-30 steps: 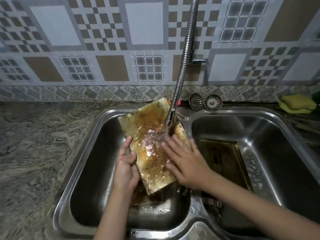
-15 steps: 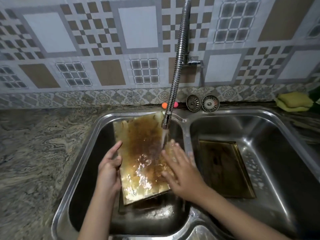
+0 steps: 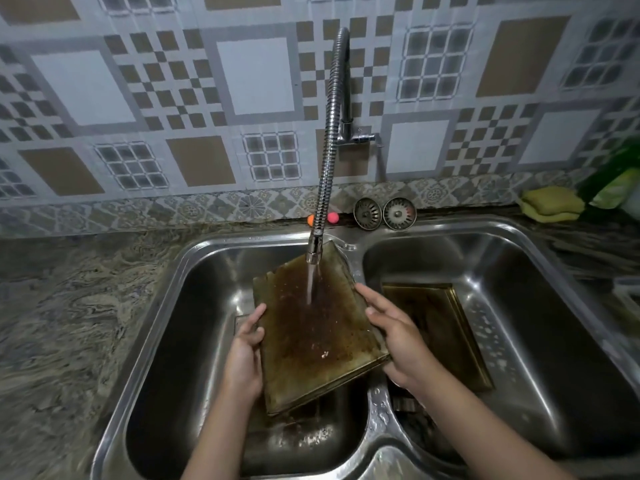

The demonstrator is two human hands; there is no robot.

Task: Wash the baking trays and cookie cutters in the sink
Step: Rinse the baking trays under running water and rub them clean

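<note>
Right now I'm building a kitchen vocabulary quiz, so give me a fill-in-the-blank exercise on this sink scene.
1. Water from the faucet falls onto the baking tray, which is held over the ____ basin.
2. The left hand and right hand grip the tray by its two ____ edges.
3. A second tray lies in the ____ basin.
4. Two round metal sink strainers stand against the ____.

Missing words: left; side; right; wall
</note>
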